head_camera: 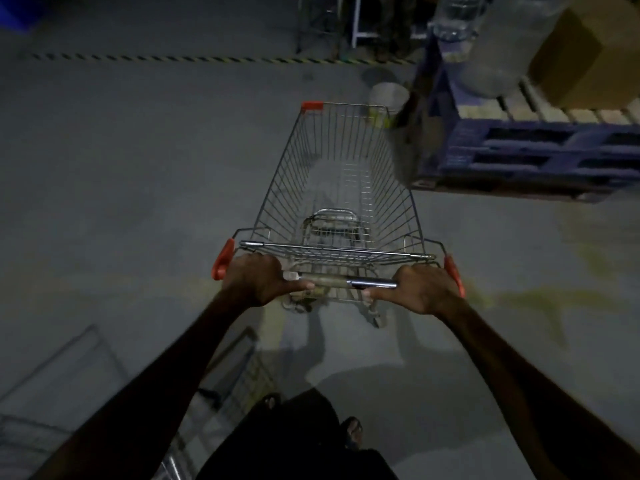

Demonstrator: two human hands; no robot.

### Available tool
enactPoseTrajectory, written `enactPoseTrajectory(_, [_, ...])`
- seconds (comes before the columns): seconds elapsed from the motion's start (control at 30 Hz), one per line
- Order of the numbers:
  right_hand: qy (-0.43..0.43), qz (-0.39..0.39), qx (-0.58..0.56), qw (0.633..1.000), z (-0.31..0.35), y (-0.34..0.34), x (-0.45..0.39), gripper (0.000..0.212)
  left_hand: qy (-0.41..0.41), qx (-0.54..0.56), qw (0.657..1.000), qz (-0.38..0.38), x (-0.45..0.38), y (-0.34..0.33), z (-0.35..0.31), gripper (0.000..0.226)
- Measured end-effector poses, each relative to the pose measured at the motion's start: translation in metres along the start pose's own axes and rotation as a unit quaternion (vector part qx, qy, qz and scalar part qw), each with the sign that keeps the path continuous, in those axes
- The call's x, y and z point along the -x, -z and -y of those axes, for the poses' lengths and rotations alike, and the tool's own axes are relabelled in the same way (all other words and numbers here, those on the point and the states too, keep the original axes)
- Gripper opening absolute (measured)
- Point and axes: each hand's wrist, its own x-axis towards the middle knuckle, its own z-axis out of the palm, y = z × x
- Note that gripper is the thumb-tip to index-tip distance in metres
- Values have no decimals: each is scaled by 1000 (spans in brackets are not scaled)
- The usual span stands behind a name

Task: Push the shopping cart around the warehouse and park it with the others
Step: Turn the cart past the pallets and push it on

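A wire shopping cart (pixel 341 174) with orange corner caps stands in front of me on the grey floor, its basket empty. My left hand (pixel 258 280) is closed around the left end of the cart handle (pixel 346 282). My right hand (pixel 424 289) grips the handle's right end. Both arms are stretched forward. The cart's front right corner is close to a blue pallet.
A blue pallet (pixel 540 157) with wrapped water bottles (pixel 457 19) and a cardboard box (pixel 585 53) sits at the right. A pale bucket (pixel 388 97) stands just past the cart. Yellow-black tape (pixel 207 58) crosses the floor ahead. More wire carts (pixel 62 403) show blurred at bottom left.
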Motion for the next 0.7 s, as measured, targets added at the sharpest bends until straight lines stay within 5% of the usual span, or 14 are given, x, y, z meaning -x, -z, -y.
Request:
enactPoseTrajectory(0.4, [80, 18, 22, 996, 49, 63, -130, 103, 105, 57, 992, 35, -61, 0, 76, 103])
enactPoseTrajectory(0.7, [62, 6, 22, 998, 91, 104, -234, 108, 84, 87, 992, 37, -149, 11, 160, 96])
